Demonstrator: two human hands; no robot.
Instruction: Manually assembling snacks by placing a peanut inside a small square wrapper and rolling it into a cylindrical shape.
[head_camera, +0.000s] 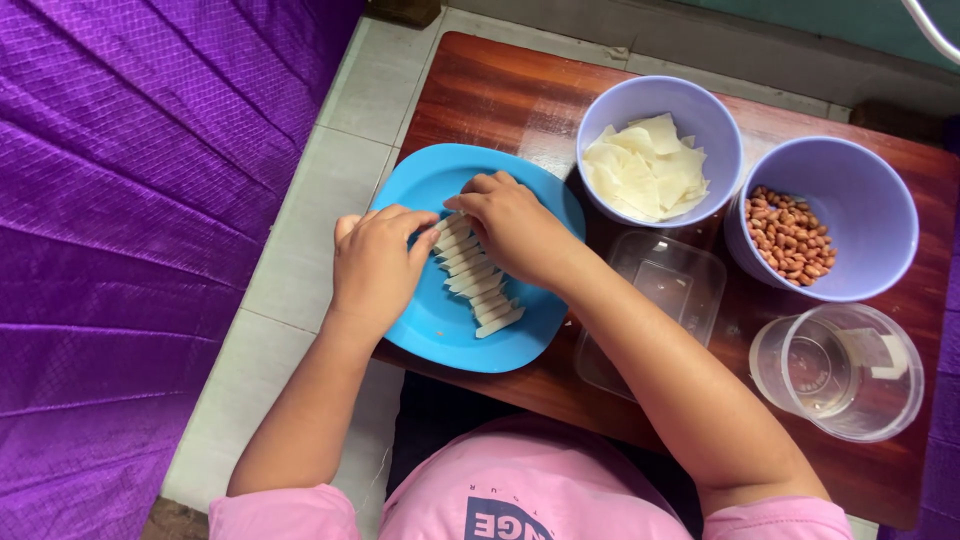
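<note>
Pale rolled pastry sticks (475, 275) lie stacked on the round blue plastic plate (425, 330) at frame centre, long axes crosswise; both the left hand (375, 265) and the right hand (515, 225) pinch the topmost stick.

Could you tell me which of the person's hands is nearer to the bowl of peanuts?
The right hand. It rests on the blue plate, on the side toward the bowl of peanuts. The left hand sits at the plate's far edge, farther away.

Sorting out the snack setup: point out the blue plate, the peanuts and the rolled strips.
blue plate (430, 335), head view, bare lower rim.
peanuts (788, 238), head view, middle of the pile.
rolled strips (478, 285), head view, middle of the row.
</note>
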